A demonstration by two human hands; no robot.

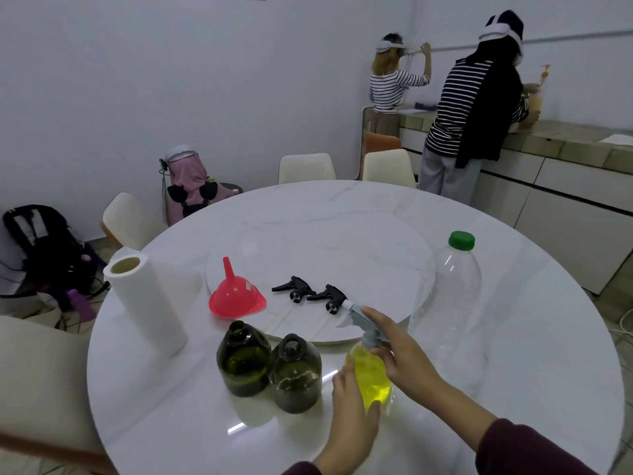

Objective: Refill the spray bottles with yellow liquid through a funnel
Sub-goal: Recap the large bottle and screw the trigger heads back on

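A clear spray bottle [371,377] full of yellow liquid stands near the table's front. My left hand [352,416] grips its body from the left. My right hand [400,354] holds its grey trigger head [363,318] at the neck. Two dark green bottles [244,361] [295,375] stand open-necked to the left, side by side. A red funnel [235,294] lies mouth-down on the turntable [376,262], spout up. Two black trigger heads [295,289] [329,298] lie beside it with their tubes.
A paper towel roll [145,303] stands at the left. A large empty clear bottle with a green cap [448,296] stands at the right. Chairs ring the white round table [513,389]. Two people stand at a counter [565,145] at the back right.
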